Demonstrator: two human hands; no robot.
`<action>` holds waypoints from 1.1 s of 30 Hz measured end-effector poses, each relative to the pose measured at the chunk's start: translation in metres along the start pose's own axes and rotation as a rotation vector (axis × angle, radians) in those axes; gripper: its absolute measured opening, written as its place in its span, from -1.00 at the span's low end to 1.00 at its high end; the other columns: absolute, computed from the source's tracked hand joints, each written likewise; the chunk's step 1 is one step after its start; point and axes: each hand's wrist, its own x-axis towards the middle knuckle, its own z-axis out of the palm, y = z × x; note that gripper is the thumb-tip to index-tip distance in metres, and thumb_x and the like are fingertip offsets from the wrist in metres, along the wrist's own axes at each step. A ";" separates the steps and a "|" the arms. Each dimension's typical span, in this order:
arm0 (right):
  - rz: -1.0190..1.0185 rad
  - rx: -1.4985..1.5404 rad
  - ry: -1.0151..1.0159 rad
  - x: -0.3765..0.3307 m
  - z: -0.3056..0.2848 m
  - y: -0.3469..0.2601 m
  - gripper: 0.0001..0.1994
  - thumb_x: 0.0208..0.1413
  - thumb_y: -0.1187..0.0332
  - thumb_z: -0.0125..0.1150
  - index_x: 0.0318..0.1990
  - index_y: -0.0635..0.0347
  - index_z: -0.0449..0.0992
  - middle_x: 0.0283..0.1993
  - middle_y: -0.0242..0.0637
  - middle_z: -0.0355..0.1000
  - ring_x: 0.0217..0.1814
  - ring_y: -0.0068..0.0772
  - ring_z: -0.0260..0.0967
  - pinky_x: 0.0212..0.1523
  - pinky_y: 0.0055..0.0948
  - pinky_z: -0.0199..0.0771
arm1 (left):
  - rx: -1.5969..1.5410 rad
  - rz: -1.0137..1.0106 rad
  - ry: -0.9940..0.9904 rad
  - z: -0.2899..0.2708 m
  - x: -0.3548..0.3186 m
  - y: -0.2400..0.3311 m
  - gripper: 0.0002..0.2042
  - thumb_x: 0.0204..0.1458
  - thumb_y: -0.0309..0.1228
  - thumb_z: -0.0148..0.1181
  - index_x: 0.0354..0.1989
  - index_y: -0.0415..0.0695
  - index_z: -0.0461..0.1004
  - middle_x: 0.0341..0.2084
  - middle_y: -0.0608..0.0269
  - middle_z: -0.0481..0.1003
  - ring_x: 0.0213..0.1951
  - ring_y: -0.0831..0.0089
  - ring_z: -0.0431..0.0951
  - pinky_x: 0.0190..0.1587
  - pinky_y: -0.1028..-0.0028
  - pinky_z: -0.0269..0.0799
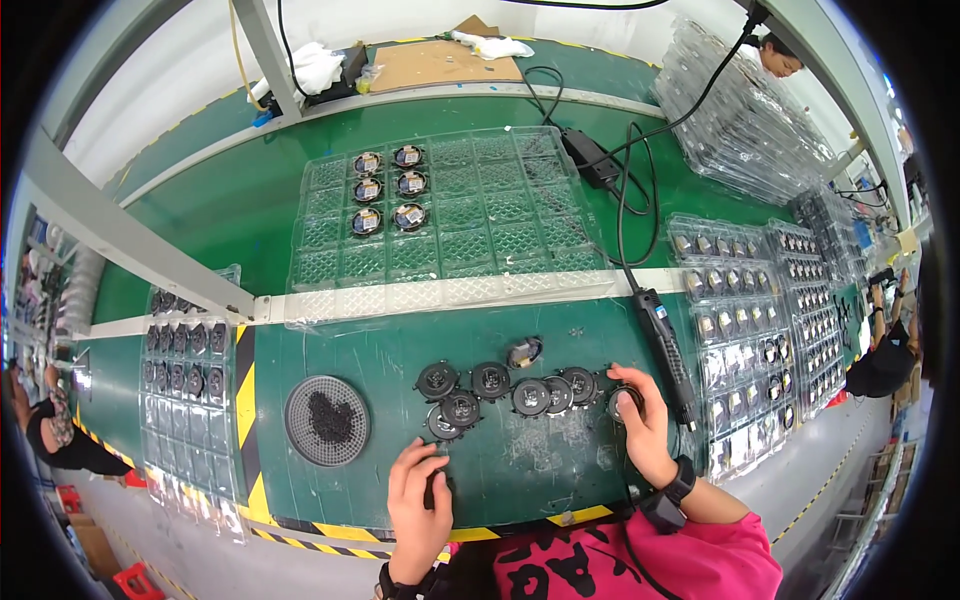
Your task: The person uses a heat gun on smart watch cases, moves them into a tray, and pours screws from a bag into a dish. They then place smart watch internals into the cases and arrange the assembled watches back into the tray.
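Note:
My left hand (418, 505) is at the table's front edge, its fingers curled around a dark part (436, 490) that is mostly hidden. Farther right, my right hand (648, 430) grips a round black housing (617, 402) between thumb and fingers, low over the green table. Between the hands lie several round black housings (460, 408), some overlapping. Behind them sits a single round part with a lighter inside (524, 351). Left of these stands a round grey dish (328, 448) holding a heap of small black pieces (334, 416).
An electric screwdriver (665, 345) with a black cable lies right of my right hand. Behind is a clear compartment tray (465, 220) with several round parts. More filled trays (735, 345) stand right, another tray (190, 400) left. A metal post (150, 235) crosses the left side.

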 end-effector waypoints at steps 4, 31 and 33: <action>-0.405 -0.900 -0.035 -0.002 0.000 -0.024 -0.62 -0.01 0.51 0.17 0.02 0.23 0.37 0.15 -0.14 0.20 0.27 -0.08 0.10 0.24 -0.21 0.11 | 0.217 0.187 -0.036 -0.003 0.009 0.003 -0.77 -0.09 -0.63 0.14 -0.21 -0.17 0.48 -0.08 0.15 0.44 0.00 0.10 0.45 0.06 0.24 0.32; -0.461 -0.730 -0.552 0.007 0.038 -0.050 -0.53 -0.09 0.42 0.35 0.03 0.19 0.37 0.16 -0.12 0.19 -0.04 -0.10 0.30 0.02 -0.19 0.29 | 0.193 0.135 -0.284 0.003 0.057 0.016 -0.45 -0.21 -0.49 0.39 0.05 -0.20 0.35 0.00 0.04 0.34 -0.11 0.04 0.44 -0.07 0.20 0.41; -0.472 -0.683 -0.589 0.007 0.042 -0.050 -0.53 -0.09 0.42 0.35 0.02 0.19 0.37 0.15 -0.12 0.20 -0.02 -0.10 0.30 0.03 -0.19 0.29 | 0.136 0.001 -0.251 0.005 0.063 0.017 -0.47 -0.19 -0.50 0.37 0.04 -0.20 0.35 0.00 0.03 0.35 -0.19 0.03 0.48 -0.14 0.20 0.44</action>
